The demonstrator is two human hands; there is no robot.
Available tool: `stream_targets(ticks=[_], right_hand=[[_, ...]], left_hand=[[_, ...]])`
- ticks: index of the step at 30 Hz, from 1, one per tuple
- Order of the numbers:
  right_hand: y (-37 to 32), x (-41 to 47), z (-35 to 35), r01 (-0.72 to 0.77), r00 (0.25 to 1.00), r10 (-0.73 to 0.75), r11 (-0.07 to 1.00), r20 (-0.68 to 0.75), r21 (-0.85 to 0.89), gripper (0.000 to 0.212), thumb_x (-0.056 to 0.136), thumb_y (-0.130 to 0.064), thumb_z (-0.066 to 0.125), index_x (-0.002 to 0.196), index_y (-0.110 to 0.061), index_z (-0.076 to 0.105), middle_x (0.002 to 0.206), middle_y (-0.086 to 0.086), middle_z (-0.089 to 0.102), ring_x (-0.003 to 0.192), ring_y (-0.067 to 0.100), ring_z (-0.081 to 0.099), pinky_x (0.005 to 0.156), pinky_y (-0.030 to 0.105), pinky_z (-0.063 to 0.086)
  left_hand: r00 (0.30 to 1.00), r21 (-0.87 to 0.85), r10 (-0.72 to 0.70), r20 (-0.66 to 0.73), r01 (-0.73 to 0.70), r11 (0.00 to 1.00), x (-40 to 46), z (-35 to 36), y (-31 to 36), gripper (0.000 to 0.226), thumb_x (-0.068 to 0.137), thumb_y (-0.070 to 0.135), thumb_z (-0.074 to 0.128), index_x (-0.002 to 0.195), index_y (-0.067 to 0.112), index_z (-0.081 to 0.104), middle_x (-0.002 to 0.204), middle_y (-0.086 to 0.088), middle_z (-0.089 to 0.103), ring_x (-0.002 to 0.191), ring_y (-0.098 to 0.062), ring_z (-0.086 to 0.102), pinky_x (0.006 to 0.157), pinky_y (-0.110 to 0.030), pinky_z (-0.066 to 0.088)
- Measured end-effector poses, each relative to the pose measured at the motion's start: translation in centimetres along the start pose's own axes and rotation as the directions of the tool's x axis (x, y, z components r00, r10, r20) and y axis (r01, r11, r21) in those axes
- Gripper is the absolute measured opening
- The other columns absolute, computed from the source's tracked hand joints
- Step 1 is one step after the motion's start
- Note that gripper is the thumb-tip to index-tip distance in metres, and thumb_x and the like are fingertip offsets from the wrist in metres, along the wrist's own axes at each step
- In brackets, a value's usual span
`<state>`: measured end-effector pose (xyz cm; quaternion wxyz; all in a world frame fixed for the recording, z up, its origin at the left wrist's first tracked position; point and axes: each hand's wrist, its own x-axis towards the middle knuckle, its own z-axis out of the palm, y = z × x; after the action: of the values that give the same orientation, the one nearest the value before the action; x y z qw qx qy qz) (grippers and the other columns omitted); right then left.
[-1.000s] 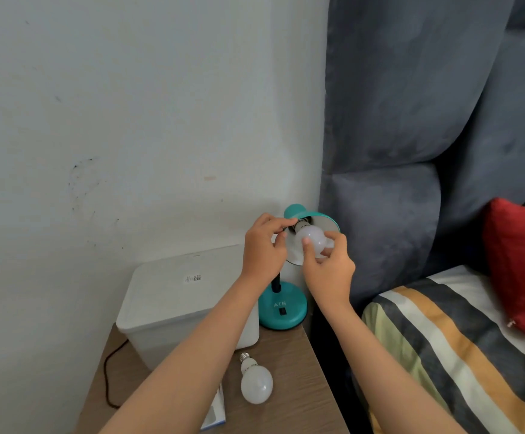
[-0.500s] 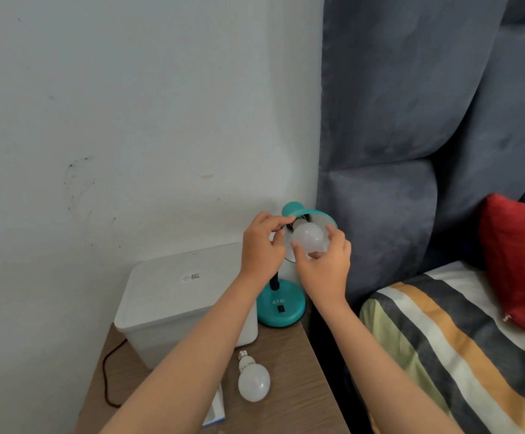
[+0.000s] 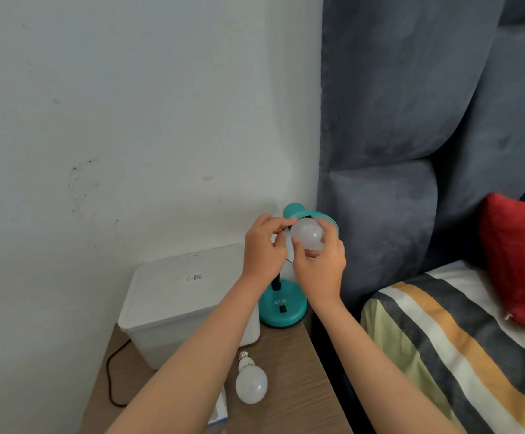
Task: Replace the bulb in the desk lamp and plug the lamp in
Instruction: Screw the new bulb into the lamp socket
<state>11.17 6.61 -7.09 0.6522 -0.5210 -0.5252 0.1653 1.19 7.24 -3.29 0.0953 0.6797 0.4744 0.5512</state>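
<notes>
- My left hand (image 3: 262,245) pinches the rim of the teal lamp shade (image 3: 320,219), grip narrow, steadying the head of the desk lamp (image 3: 283,305).
- My right hand (image 3: 319,264) cups a white bulb (image 3: 306,234) at the mouth of the shade; fingertips (image 3: 297,244) wrap its globe, grip closed around it.
- The bulb's screw base is hidden inside the shade, so I cannot tell whether it is threaded in, partly seated or free.
- A second bulb (image 3: 251,382) lies on its side on the desk (image 3: 295,371), near the front edge, screw cap pointing toward the white lidded box (image 3: 179,305). Which of the two is the new one I cannot say.
- The lamp base sits at the desk's back right corner, just beside the box and close to the grey padded headboard (image 3: 411,151).
- A dark cord (image 3: 111,371) runs off the desk's left side; no plug or socket is in view.
- Risk: cross-threading if the bulb goes in tilted, since the socket is out of my sight.
- Risk: the lamp could tip or slide off the near corner if the left hand lets the shade go while the right twists.
- Risk: the loose bulb can roll; a forearm passing over it could knock it off the desk.
</notes>
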Motion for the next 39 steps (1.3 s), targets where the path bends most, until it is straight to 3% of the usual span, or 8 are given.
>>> stream_targets(ticks=[8, 11, 15, 19, 23, 28, 34, 39], right_hand=[[-0.4, 0.4, -0.4, -0.031, 0.999, 0.029, 0.998, -0.043, -0.047, 0.047, 0.086, -0.026, 0.066, 0.126, -0.010, 0.049, 0.115, 0.009, 0.048, 0.081, 0.005, 0.046, 0.066, -0.002, 0.039], [0.1, 0.0, -0.3, 0.051, 0.998, -0.050, 0.997, 0.027, -0.055, 0.048, 0.082, -0.020, 0.069, 0.128, -0.018, 0.054, 0.118, 0.013, 0.047, 0.094, 0.017, 0.055, 0.080, 0.018, 0.052], [0.1, 0.2, -0.3, 0.008, 1.000, -0.007, 0.998, 0.010, -0.060, 0.050, 0.080, -0.020, 0.072, 0.127, -0.015, 0.055, 0.111, 0.014, 0.059, 0.091, 0.023, 0.062, 0.065, -0.005, 0.038], [-0.2, 0.5, -0.6, -0.107, 0.994, 0.106, 0.994, -0.021, -0.036, 0.052, 0.084, -0.032, 0.069, 0.126, -0.009, 0.051, 0.109, 0.013, 0.065, 0.079, 0.014, 0.059, 0.057, -0.004, 0.039], [-0.4, 0.1, -0.5, 0.015, 1.000, -0.015, 0.997, 0.001, -0.081, 0.057, 0.080, -0.021, 0.072, 0.131, -0.013, 0.048, 0.114, 0.012, 0.054, 0.091, 0.013, 0.051, 0.064, -0.003, 0.038], [-0.3, 0.6, -0.9, -0.117, 0.993, 0.117, 0.991, 0.000, -0.057, 0.047, 0.081, -0.038, 0.071, 0.114, -0.010, 0.051, 0.091, 0.008, 0.065, 0.074, 0.018, 0.064, 0.049, 0.006, 0.041], [-0.5, 0.3, -1.0, -0.055, 0.996, 0.061, 0.995, 0.064, -0.088, 0.064, 0.079, -0.022, 0.075, 0.132, -0.010, 0.041, 0.118, 0.003, 0.043, 0.080, 0.001, 0.041, 0.066, 0.002, 0.037], [-0.1, 0.2, -0.9, -0.067, 0.993, 0.077, 0.993, 0.095, -0.102, 0.054, 0.079, -0.023, 0.075, 0.126, -0.014, 0.049, 0.119, 0.014, 0.054, 0.073, 0.008, 0.055, 0.060, -0.007, 0.034]], left_hand=[[1.000, 0.001, -0.015, 0.005, 0.015, 1.000, 0.1, 0.1, 0.0, 0.034, 0.083, -0.007, 0.055, 0.102, 0.016, 0.071, 0.092, 0.003, 0.059, 0.085, -0.001, 0.058, 0.080, -0.002, 0.042], [1.000, -0.004, -0.021, 0.003, 0.021, 1.000, 0.1, 0.1, 0.0, 0.034, 0.083, -0.007, 0.054, 0.102, 0.016, 0.071, 0.092, 0.003, 0.059, 0.086, -0.005, 0.060, 0.080, -0.003, 0.043], [1.000, -0.003, -0.019, 0.009, 0.019, 1.000, 0.1, 0.0, 0.1, 0.035, 0.083, -0.008, 0.054, 0.102, 0.017, 0.071, 0.092, 0.003, 0.058, 0.085, -0.003, 0.059, 0.080, -0.003, 0.043], [1.000, 0.006, -0.014, 0.011, 0.014, 1.000, 0.2, 0.0, 0.1, 0.035, 0.083, -0.008, 0.054, 0.102, 0.016, 0.070, 0.093, 0.003, 0.059, 0.087, -0.008, 0.060, 0.081, -0.002, 0.043], [1.000, 0.006, -0.014, 0.012, 0.014, 1.000, 0.1, 0.0, 0.2, 0.034, 0.084, -0.007, 0.054, 0.103, 0.016, 0.070, 0.093, 0.003, 0.059, 0.085, -0.001, 0.057, 0.080, -0.002, 0.042], [1.000, 0.006, -0.027, -0.002, 0.027, 1.000, 0.2, -0.1, 0.1, 0.034, 0.082, -0.009, 0.055, 0.101, 0.015, 0.071, 0.092, 0.001, 0.059, 0.084, -0.002, 0.057, 0.079, -0.001, 0.041], [1.000, -0.009, -0.031, -0.003, 0.031, 0.999, 0.1, 0.1, 0.2, 0.036, 0.082, -0.009, 0.054, 0.101, 0.016, 0.071, 0.091, 0.001, 0.059, 0.084, -0.002, 0.057, 0.080, -0.002, 0.042], [0.999, -0.009, -0.037, -0.001, 0.037, 0.999, 0.1, 0.1, 0.3, 0.036, 0.083, -0.009, 0.053, 0.103, 0.016, 0.071, 0.093, 0.000, 0.060, 0.084, 0.001, 0.056, 0.080, -0.001, 0.041]])
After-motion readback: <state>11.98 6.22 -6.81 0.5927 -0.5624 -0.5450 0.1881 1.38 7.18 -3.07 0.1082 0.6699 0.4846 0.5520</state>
